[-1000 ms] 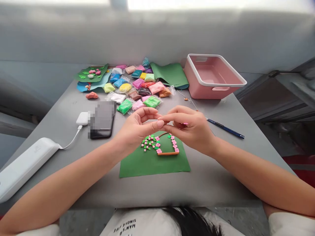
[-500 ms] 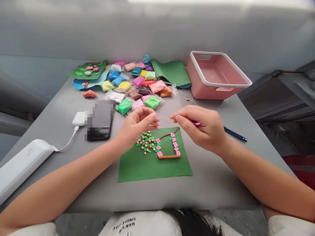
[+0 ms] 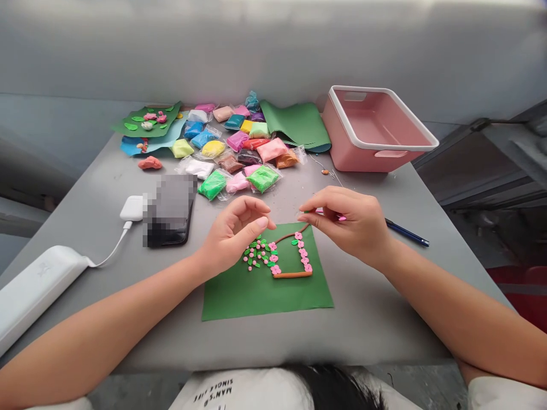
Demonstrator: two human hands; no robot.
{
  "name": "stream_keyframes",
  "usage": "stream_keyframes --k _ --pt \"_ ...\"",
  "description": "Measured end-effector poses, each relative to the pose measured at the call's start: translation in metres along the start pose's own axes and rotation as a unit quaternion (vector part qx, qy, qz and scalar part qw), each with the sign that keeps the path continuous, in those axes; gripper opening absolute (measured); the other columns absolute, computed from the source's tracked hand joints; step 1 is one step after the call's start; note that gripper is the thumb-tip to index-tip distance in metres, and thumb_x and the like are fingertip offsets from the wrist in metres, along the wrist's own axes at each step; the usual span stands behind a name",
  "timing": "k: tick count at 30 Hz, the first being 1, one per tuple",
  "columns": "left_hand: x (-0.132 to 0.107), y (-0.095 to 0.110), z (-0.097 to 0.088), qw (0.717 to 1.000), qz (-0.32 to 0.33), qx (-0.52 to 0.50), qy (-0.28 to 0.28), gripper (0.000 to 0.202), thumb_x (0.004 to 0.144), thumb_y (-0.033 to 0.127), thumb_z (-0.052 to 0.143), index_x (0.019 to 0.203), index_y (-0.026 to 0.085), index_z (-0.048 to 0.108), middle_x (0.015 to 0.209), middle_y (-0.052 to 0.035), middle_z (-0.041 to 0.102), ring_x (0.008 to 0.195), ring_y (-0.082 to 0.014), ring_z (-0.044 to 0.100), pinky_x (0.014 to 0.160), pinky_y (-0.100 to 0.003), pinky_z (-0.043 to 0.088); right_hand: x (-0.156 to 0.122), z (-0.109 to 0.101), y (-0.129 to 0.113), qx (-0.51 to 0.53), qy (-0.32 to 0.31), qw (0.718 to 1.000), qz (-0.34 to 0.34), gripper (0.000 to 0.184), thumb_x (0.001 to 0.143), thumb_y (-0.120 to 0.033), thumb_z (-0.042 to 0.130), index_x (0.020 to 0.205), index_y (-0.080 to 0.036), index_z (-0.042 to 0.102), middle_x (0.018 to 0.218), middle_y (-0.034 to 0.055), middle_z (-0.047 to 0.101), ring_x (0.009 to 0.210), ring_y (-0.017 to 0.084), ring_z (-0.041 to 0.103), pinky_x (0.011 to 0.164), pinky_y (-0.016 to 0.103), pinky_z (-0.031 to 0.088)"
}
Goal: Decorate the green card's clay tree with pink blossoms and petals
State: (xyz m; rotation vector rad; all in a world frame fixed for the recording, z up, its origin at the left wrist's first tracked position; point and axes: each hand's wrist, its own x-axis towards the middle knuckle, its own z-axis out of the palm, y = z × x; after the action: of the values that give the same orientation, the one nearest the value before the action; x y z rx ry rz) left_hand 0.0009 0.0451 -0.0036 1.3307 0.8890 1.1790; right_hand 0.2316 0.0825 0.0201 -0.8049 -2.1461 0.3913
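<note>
We hold our left hand [image 3: 237, 228] loosely curled and released, thumb and fingers apart, above the far left part of the green sheet [image 3: 265, 300]. Our right hand [image 3: 350, 223], above the sheet's far right corner, pinches a tiny green bit [image 3: 306, 212] at its fingertips; a pink thing [image 3: 342, 218], mostly hidden, is tucked within the same grasp. The sheet lies flat on the near middle of the counter [image 3: 363, 324]. On it we see pink flowers [image 3: 303, 253] up the right side, a brown strip [image 3: 293, 275] along the near edge of the design, and pink balls [image 3: 263, 254] among green leaves to the left. Far from us are bright packets [image 3: 212, 149], with a pink box [image 3: 359, 156] to their right. A phone [image 3: 173, 236] lies left of our left hand; a pen [image 3: 405, 232] lies right of our right hand.
</note>
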Motion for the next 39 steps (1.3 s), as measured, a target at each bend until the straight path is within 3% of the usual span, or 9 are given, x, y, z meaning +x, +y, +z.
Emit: stream_keyframes --k 3,8,12,17,20,25,30,35,39 --pt "0.0008 -0.0042 -0.0033 1.000 0.004 -0.003 0.016 0.016 0.088 0.034 0.070 0.096 0.022 0.062 0.080 -0.0018 0.070 0.084 -0.0180 0.068 0.077 -0.031 0.051 -0.0005 0.0003 -0.0001 0.003 0.003 1.000 -0.004 0.011 0.094 -0.026 0.065 0.086 -0.024 0.072 0.077 0.0006 0.074 0.064 0.014 0.065 0.058 0.027 0.050" --pt "0.0011 -0.0083 -0.0069 0.999 0.009 -0.007 0.030 0.014 0.089 0.032 0.069 0.097 0.022 0.062 0.081 -0.0012 0.070 0.084 -0.0175 0.068 0.078 -0.030 0.050 0.0002 -0.0003 -0.0025 -0.024 0.015 0.999 -0.015 0.018 0.088 -0.027 0.073 0.073 -0.023 0.064 0.062 -0.0022 0.063 0.051 0.011 0.048 0.049 0.027 0.041" --pt "0.0019 -0.0077 -0.0065 0.999 0.011 -0.008 0.032 0.012 0.089 0.029 0.069 0.096 0.022 0.062 0.080 -0.0004 0.069 0.084 -0.0169 0.068 0.077 -0.029 0.051 0.0001 -0.0004 -0.0041 -0.025 0.033 0.998 -0.037 0.016 0.094 -0.019 0.062 0.079 -0.023 0.061 0.067 -0.0002 0.062 0.055 0.013 0.048 0.052 0.028 0.041" --pt "0.0029 -0.0077 -0.0067 0.998 0.015 -0.015 0.052 0.010 0.088 0.027 0.069 0.094 0.022 0.063 0.079 0.0004 0.068 0.082 -0.0167 0.069 0.079 -0.031 0.051 -0.0015 -0.0011 -0.0055 -0.028 0.023 0.999 -0.024 0.019 0.094 -0.024 0.061 0.075 -0.023 0.055 0.065 0.0001 0.055 0.053 0.013 0.043 0.049 0.028 0.038" --pt "0.0027 -0.0083 -0.0064 0.998 0.019 -0.017 0.053 0.010 0.088 0.027 0.069 0.094 0.022 0.063 0.079 0.0004 0.069 0.082 -0.0166 0.069 0.081 -0.031 0.052 -0.0020 -0.0008 -0.0059 -0.010 0.009 0.999 -0.040 0.010 0.095 -0.019 0.056 0.087 -0.023 0.061 0.072 0.0013 0.062 0.057 0.013 0.050 0.051 0.028 0.042" --pt "0.0021 -0.0083 -0.0046 0.998 0.019 -0.010 0.064 0.011 0.086 0.027 0.070 0.093 0.022 0.063 0.078 -0.0001 0.068 0.082 -0.0182 0.069 0.080 -0.033 0.053 -0.0015 -0.0001 -0.0057 -0.013 0.000 0.999 -0.038 0.020 0.094 -0.024 0.063 0.074 -0.023 0.061 0.060 -0.0014 0.060 0.052 0.012 0.050 0.050 0.027 0.042" --pt "0.0020 -0.0093 -0.0051 0.995 0.048 -0.005 0.092 0.006 0.086 0.024 0.068 0.090 0.022 0.063 0.074 0.0011 0.067 0.075 -0.0165 0.068 0.077 -0.032 0.054 -0.0016 0.0006 -0.0053 -0.005 0.008 0.999 -0.044 0.013 0.095 -0.020 0.058 0.085 -0.023 0.065 0.069 0.0008 0.066 0.057 0.013 0.055 0.054 0.027 0.046" --pt "0.0025 -0.0108 -0.0061 0.991 0.066 -0.014 0.113 0.003 0.086 0.021 0.065 0.089 0.022 0.063 0.073 0.0020 0.064 0.073 -0.0150 0.065 0.078 -0.032 0.054 -0.0020 0.0008 -0.0052 -0.008 0.005 0.999 -0.044 0.019 0.094 -0.019 0.061 0.075 -0.022 0.059 0.061 -0.0009 0.057 0.054 0.012 0.047 0.048 0.026 0.040" --pt "0.0024 -0.0106 -0.0053 0.991 0.059 -0.002 0.118 0.004 0.085 0.022 0.066 0.088 0.022 0.063 0.072 0.0020 0.064 0.072 -0.0157 0.066 0.078 -0.033 0.055 -0.0019 0.0007 -0.0064 0.004 0.008 0.999 -0.049 0.013 0.095 -0.018 0.056 0.085 -0.022 0.063 0.070 0.0015 0.064 0.060 0.013 0.054 0.051 0.026 0.045"
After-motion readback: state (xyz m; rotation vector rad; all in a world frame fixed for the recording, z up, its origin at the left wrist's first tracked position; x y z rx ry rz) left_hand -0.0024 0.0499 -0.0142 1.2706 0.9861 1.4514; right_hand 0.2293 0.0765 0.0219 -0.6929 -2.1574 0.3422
